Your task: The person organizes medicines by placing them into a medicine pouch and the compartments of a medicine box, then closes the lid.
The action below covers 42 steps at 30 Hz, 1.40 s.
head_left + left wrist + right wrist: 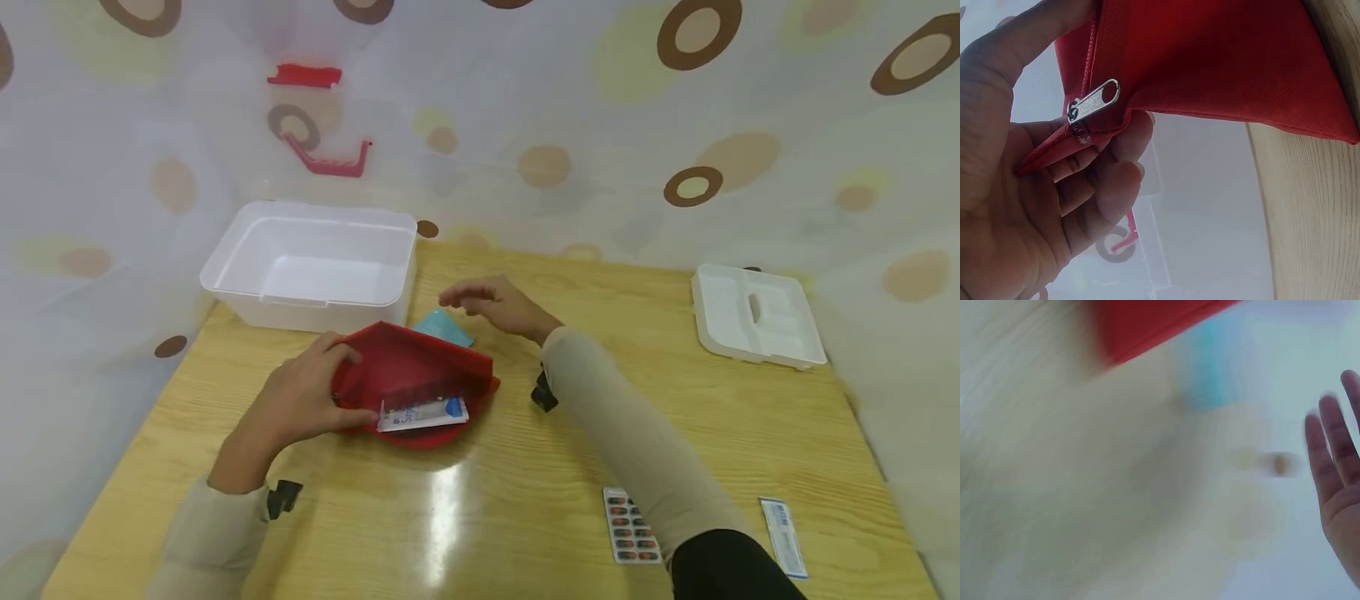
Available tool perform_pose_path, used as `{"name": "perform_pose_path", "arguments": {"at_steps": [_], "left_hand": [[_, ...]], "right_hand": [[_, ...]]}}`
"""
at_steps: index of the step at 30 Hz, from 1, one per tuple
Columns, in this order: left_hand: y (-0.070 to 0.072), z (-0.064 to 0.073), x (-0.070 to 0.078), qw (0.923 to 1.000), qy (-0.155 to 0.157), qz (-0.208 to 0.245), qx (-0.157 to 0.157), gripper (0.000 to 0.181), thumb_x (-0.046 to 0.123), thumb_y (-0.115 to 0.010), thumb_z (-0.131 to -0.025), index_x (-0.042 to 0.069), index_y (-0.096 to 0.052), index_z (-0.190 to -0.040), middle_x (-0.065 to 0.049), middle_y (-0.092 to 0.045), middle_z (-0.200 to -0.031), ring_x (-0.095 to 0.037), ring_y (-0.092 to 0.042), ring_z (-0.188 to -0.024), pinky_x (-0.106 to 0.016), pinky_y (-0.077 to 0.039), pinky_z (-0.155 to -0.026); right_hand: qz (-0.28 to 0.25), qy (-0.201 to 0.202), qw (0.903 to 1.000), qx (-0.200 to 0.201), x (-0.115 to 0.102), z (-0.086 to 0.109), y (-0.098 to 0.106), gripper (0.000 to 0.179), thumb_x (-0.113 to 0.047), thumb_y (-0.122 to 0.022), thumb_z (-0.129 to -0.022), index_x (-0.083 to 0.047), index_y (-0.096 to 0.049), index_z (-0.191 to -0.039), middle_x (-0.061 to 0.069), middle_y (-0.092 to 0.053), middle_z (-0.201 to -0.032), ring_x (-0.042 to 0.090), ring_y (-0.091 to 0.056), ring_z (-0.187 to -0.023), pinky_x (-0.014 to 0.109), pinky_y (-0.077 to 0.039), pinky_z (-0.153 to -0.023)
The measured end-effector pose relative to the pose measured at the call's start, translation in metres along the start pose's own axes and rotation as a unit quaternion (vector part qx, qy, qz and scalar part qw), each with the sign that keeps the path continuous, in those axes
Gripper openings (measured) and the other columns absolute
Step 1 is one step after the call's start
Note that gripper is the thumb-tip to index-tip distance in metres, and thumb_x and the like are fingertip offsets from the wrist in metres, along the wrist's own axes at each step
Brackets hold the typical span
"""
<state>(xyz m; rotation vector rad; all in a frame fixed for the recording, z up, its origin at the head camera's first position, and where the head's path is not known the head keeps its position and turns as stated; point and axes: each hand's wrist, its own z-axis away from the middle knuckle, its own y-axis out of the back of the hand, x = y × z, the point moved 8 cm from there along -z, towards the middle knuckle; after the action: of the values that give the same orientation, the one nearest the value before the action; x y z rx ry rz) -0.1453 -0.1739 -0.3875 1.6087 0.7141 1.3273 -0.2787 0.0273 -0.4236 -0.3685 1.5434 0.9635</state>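
My left hand [303,396] grips the left end of a red zippered pouch [412,354], whose mouth gapes toward me. In the left wrist view the metal zipper pull [1094,101] hangs beside the palm, and the fingers curl round the pouch's corner. A white printed packet [423,414] lies in the pouch's mouth, close to my left thumb. Behind the pouch, a light blue packet [444,327] sits on the table, partly covered by it. My right hand [506,307] hovers just above and right of that packet, fingers extended, holding nothing.
A white bin [330,312] stands at the back left, with its white lid [757,317] at the far right. A capsule blister pack [632,527] and a slim white-blue packet [783,537] lie at the front right. Red handle pieces [333,167] show against the patterned curtain.
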Motion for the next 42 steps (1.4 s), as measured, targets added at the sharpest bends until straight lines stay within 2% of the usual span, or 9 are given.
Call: {"name": "perform_pose_path", "arguments": {"at_steps": [3, 10, 18, 21, 25, 30, 33, 39, 42], "left_hand": [[-0.002, 0.0, 0.0, 1.0, 0.002, 0.001, 0.0, 0.066, 0.044, -0.09, -0.065, 0.007, -0.064, -0.113, -0.006, -0.058, -0.127, -0.027, -0.067, -0.098, -0.045, -0.056, -0.072], [0.0, 0.0, -0.002, 0.9998, 0.014, -0.013, 0.009, 0.066, 0.046, -0.09, -0.065, 0.008, -0.065, -0.112, -0.006, -0.058, -0.123, -0.026, -0.067, -0.083, -0.041, -0.054, -0.063], [0.002, -0.002, -0.002, 0.9991, 0.031, -0.03, 0.002, 0.068, 0.047, -0.09, -0.064, 0.007, -0.064, -0.113, -0.007, -0.058, -0.118, -0.024, -0.063, -0.072, -0.039, -0.052, -0.059], [0.002, -0.003, -0.003, 0.9986, 0.037, -0.038, -0.002, 0.069, 0.047, -0.09, -0.064, 0.007, -0.064, -0.114, -0.007, -0.057, -0.116, -0.024, -0.061, -0.067, -0.04, -0.052, -0.057], [0.002, -0.003, -0.003, 0.9986, 0.037, -0.038, -0.004, 0.071, 0.048, -0.09, -0.065, 0.006, -0.063, -0.115, -0.007, -0.057, -0.116, -0.024, -0.061, -0.067, -0.039, -0.052, -0.057], [0.001, -0.001, -0.005, 0.9987, 0.037, -0.035, -0.004, 0.071, 0.048, -0.09, -0.065, 0.006, -0.064, -0.115, -0.008, -0.057, -0.116, -0.025, -0.062, -0.068, -0.039, -0.053, -0.058], [0.001, -0.002, -0.005, 0.9988, 0.035, -0.033, -0.006, 0.07, 0.048, -0.09, -0.065, 0.005, -0.064, -0.115, -0.009, -0.057, -0.116, -0.027, -0.063, -0.07, -0.041, -0.053, -0.059], [0.001, -0.005, -0.004, 0.9991, 0.029, -0.032, -0.005, 0.072, 0.048, -0.09, -0.065, 0.004, -0.064, -0.116, -0.01, -0.057, -0.117, -0.029, -0.065, -0.073, -0.044, -0.055, -0.061], [0.002, -0.006, -0.004, 0.999, 0.029, -0.033, -0.006, 0.073, 0.048, -0.09, -0.065, 0.004, -0.064, -0.117, -0.009, -0.057, -0.117, -0.029, -0.064, -0.073, -0.043, -0.055, -0.061]], "right_hand": [[0.167, -0.027, 0.9836, -0.063, 0.038, -0.003, -0.019, 0.037, -0.012, -0.045, -0.104, -0.007, -0.06, -0.138, 0.011, -0.054, -0.149, 0.035, -0.04, -0.147, 0.051, -0.039, -0.116], [0.44, 0.033, 0.8939, -0.081, 0.047, 0.0, -0.036, 0.045, -0.045, -0.048, -0.102, -0.027, -0.056, -0.143, 0.001, -0.048, -0.154, 0.035, -0.038, -0.148, 0.055, -0.035, -0.117], [0.501, -0.003, 0.8647, 0.039, 0.057, 0.029, 0.013, 0.034, -0.038, -0.057, -0.1, -0.014, -0.075, -0.116, 0.005, -0.071, -0.126, 0.03, -0.064, -0.118, 0.05, -0.049, -0.103], [0.473, -0.042, 0.879, 0.045, 0.058, 0.031, 0.025, 0.044, -0.043, -0.063, -0.096, -0.009, -0.069, -0.123, 0.01, -0.067, -0.13, 0.034, -0.058, -0.123, 0.054, -0.045, -0.106], [0.414, -0.113, 0.9031, -0.015, 0.063, 0.03, 0.025, 0.077, -0.046, -0.071, -0.088, -0.006, -0.045, -0.148, 0.019, -0.046, -0.15, 0.039, -0.042, -0.14, 0.06, -0.035, -0.114], [0.426, -0.213, 0.8782, -0.043, 0.072, 0.038, 0.032, 0.077, -0.053, -0.077, -0.079, -0.004, -0.056, -0.134, 0.016, -0.056, -0.133, 0.035, -0.051, -0.124, 0.057, -0.04, -0.107], [0.409, -0.251, 0.877, -0.029, 0.071, 0.047, 0.038, 0.065, -0.046, -0.076, -0.084, 0.0, -0.059, -0.126, 0.016, -0.062, -0.123, 0.032, -0.057, -0.113, 0.051, -0.045, -0.101], [0.373, -0.188, 0.9076, 0.041, 0.018, 0.052, 0.051, 0.044, -0.02, -0.064, -0.097, 0.002, -0.056, -0.134, 0.021, -0.064, -0.129, 0.037, -0.061, -0.114, 0.05, -0.049, -0.099], [0.374, -0.13, 0.9128, 0.099, -0.028, 0.056, 0.053, 0.027, -0.019, -0.064, -0.097, -0.001, -0.063, -0.118, 0.018, -0.07, -0.108, 0.032, -0.064, -0.091, 0.045, -0.051, -0.083]]}}
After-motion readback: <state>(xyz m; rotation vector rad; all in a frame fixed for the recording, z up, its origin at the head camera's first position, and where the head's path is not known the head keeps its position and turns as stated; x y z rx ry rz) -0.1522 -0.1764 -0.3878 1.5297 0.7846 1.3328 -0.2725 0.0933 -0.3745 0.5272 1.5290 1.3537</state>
